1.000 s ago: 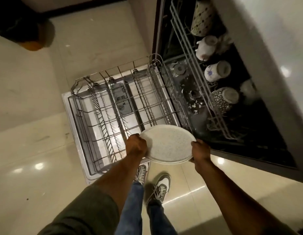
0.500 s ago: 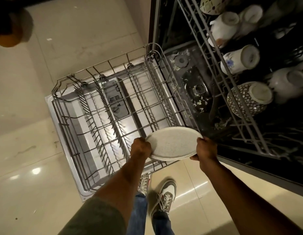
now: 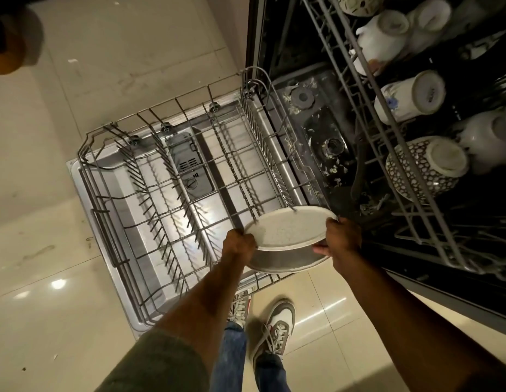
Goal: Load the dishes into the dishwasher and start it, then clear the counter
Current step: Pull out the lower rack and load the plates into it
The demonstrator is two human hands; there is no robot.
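**Kid:** Head camera looks down. What do the hands hold?

**Helper:** Two plates, one on top of the other. The left hand [image 3: 238, 244] curls its fingers round the left edge of the speckled top plate [image 3: 288, 229]. The right hand [image 3: 342, 236] grips the right edge, with its fingertips under the rim. A second plate [image 3: 285, 263] shows just below, tipped away from the top one.

**Kid:** Where are the plates?

**Helper:** Low in the middle of the frame, over the near right corner of the lower rack [image 3: 172, 193]. That rack is pulled out over the open dishwasher door [image 3: 85, 176], and I see no dishes in it.

**Kid:** And the cups?

**Helper:** The mugs [image 3: 410, 96] lie in the upper rack [image 3: 367, 108], at the upper right of the frame.

**Kid:** So which step is this?

**Helper:** I think loading the plates. Next, each plate likely needs to be stood on its edge between the rack's wires, one at a time, so they don't knock together.
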